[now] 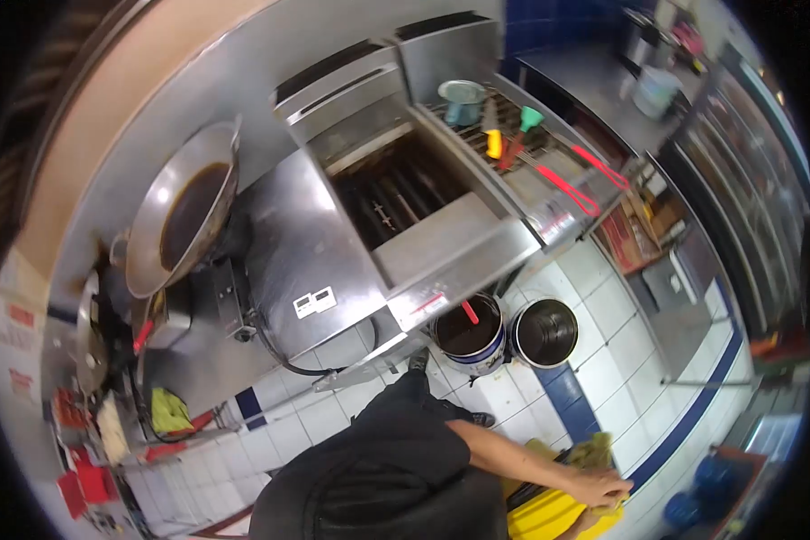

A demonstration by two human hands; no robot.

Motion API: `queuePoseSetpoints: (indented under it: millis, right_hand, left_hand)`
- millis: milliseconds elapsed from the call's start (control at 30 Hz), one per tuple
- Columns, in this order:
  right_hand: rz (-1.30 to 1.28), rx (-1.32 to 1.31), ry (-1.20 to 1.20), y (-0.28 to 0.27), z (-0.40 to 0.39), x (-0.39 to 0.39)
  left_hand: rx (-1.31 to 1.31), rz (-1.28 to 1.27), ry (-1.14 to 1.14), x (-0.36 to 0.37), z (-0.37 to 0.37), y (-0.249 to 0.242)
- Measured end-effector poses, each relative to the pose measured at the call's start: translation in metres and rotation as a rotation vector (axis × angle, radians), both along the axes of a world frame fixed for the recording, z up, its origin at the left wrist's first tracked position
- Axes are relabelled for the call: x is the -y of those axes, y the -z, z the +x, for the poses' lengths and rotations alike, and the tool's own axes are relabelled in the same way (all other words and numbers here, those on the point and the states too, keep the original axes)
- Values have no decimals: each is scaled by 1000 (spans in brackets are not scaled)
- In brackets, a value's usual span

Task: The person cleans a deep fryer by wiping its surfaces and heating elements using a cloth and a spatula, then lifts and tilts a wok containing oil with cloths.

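Note:
My left hand (pixel 601 489) reaches out to the lower right, its fingers closed on a yellowish cloth (pixel 610 509). Just below it, my right hand (pixel 589 519) comes in from the bottom edge and meets the same cloth; its fingers are mostly hidden. Both hands are above a bright yellow bucket-like container (pixel 542 516). Another dull yellow-green cloth (pixel 592 452) lies by the container's far side, close to my left wrist.
A fryer with a dark, dirty well (pixel 396 193) stands ahead. Two buckets of dark liquid, one white and blue (pixel 477 358) and one metal (pixel 545 333), sit on the tiled floor. Red-handled tools (pixel 567 189) lie on the grill. A large wok (pixel 184 211) is at left.

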State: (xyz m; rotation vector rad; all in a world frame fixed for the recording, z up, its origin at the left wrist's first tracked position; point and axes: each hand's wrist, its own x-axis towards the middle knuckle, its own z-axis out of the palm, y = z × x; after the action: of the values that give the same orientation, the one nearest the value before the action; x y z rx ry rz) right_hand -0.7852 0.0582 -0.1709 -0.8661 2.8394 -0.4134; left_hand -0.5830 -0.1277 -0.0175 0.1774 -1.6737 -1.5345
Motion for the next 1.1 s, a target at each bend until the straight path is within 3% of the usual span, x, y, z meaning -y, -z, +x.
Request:
queuePoseSetpoints:
  millis: [200, 267, 333, 400, 433, 500, 567, 633, 700, 767, 833, 867, 900, 967, 1100]
  right_hand:
    - [-308, 462, -86, -121, 251, 144]
    - [-376, 642, -121, -157, 332, 180]
    - [-412, 810, -154, -186, 398, 216]
    - [-427, 949, -173, -210, 450, 242]
    - [-431, 1027, -193, -219, 474, 259]
    - [-413, 1166, -202, -241, 517, 281]
    - [-358, 1283, -214, -261, 548, 304]
    - [-274, 1322, -318, -266, 573, 330]
    - [-229, 1291, -632, -246, 594, 357]
    - [-179, 1434, -750, -226, 625, 377]
    - [-184, 1680, -755, -223, 668, 393]
    - [-187, 1830, -923, -233, 688, 412]
    - [-121, 1684, -1219, -219, 705, 419]
    - [-211, 1499, -1402, -234, 734, 439]
    - [-88, 1506, -1367, -228, 738, 467]
  left_hand:
    - [-15, 86, -24, 73, 177, -68]
    - [-87, 60, -211, 95, 228, -79]
    - [-17, 182, -138, 125, 297, -103]
    - [-94, 309, -216, 146, 349, -113]
    - [45, 360, -190, 161, 389, -125]
    - [9, 328, -438, 175, 438, -120]
    - [149, 357, -611, 187, 496, -116]
    - [345, 406, -838, 185, 545, -104]
    - [494, 388, -991, 180, 587, -97]
    - [493, 306, -952, 170, 625, -84]
    - [443, 341, -1047, 170, 645, -82]
    - [454, 345, -1158, 170, 653, -77]
    - [469, 350, -1267, 167, 661, -70]
    - [704, 208, -1482, 159, 692, -52]
    - [899, 196, -1662, 185, 732, -40]
